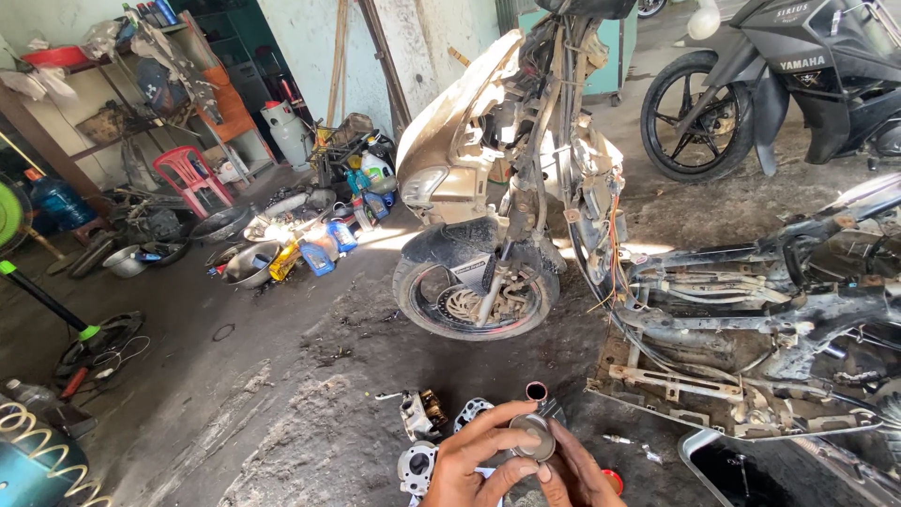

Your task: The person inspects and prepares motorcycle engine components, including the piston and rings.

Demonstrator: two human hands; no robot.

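Note:
At the bottom centre my left hand [474, 458] and my right hand [577, 469] together hold a small round grey metal engine part [532, 436] with a smooth domed face. Fingers of both hands wrap its rim. Just beyond it a small metal tube with a reddish inside [537, 391] stands upright. Grey cast metal engine pieces [419, 441] lie on the dirty concrete floor to the left of my hands. A small red cap [614, 481] peeks out beside my right hand.
A stripped scooter [507, 188] with bare frame and front wheel [474, 299] stands ahead; its frame [751, 319] stretches right. A black motorcycle [798, 84] is parked at the back right. Oil bottles, metal bowls [249, 265], a red plastic chair [190, 176] and shelves crowd the left. A dark tray [751, 469] sits at the bottom right.

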